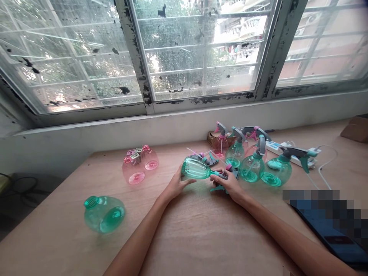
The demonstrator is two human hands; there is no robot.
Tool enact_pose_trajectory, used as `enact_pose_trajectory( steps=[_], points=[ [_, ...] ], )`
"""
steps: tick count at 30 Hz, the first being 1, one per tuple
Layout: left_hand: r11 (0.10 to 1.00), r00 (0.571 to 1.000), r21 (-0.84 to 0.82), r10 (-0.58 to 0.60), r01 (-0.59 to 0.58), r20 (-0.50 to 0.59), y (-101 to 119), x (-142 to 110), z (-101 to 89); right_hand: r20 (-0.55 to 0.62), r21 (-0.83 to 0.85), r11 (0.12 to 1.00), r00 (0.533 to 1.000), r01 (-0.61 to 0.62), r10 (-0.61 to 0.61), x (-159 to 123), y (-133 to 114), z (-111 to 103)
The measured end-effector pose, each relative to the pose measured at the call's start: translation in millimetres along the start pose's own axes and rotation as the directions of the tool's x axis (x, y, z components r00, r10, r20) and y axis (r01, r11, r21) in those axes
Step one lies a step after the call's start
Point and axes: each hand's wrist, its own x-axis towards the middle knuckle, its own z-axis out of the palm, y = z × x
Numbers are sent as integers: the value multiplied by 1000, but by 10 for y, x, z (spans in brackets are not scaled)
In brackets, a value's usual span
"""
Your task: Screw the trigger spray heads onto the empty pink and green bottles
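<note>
At frame centre, our left hand [175, 186] grips the green ribbed bottle [196, 168] sideways, apparently to steady its neck against the spray head [220, 175] our right hand [231, 184] pinches.

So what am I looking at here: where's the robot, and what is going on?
There's no robot: these are a person's bare hands, seen by a camera worn on the head, looking forward and down. It's the only picture. The left hand holds a ribbed green bottle; the right hand grips a grey spray head at its neck. On the wooden table are two open pink bottles, an open green one, several spray bottles and a power strip.
</note>
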Motion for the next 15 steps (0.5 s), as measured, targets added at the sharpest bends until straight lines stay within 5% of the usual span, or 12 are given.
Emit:
enact_pose_trajectory(
  steps=[7, 15],
  points=[
    [997, 997, 3, -83, 83, 8, 25, -4, -1, 26, -6, 1000, 1000, 10, -10, -10, -16, -4],
    [999, 999, -13, -40, 40, -14, 19, -7, 2, 23, -29, 1000, 1000, 12, -12, -7, -6, -3]
  ],
)
